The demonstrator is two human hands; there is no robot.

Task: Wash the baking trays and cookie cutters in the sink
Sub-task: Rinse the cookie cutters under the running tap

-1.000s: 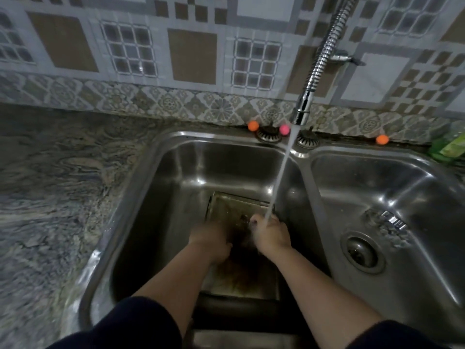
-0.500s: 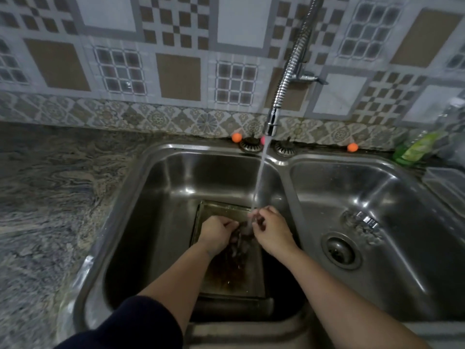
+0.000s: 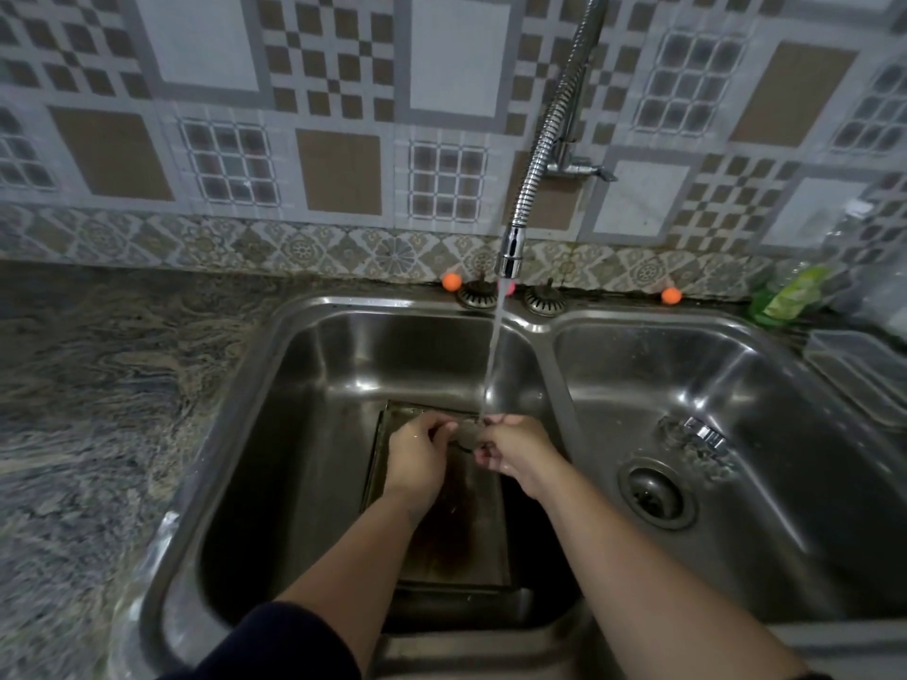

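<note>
A dark rectangular baking tray [image 3: 456, 527] lies in the bottom of the left sink basin [image 3: 314, 434]. Above its far end my left hand [image 3: 417, 456] and my right hand [image 3: 515, 446] meet around a small dark metal piece, seemingly a cookie cutter [image 3: 466, 436]. Both hands grip it under the stream of water [image 3: 491, 365] falling from the flexible tap [image 3: 535, 174]. Fingers hide most of the cutter, so its shape is unclear.
The right basin [image 3: 736, 385] holds a drain [image 3: 655, 493] and a small metal object [image 3: 704, 431]. A green bottle [image 3: 790, 296] and a clear container [image 3: 859, 365] stand at the far right. Granite counter [image 3: 98, 409] stretches left. Sink plugs and orange balls line the back rim.
My hands have risen from the tray and come together around the small piece under the water. The camera view has shifted so the sink sits lower in the frame.
</note>
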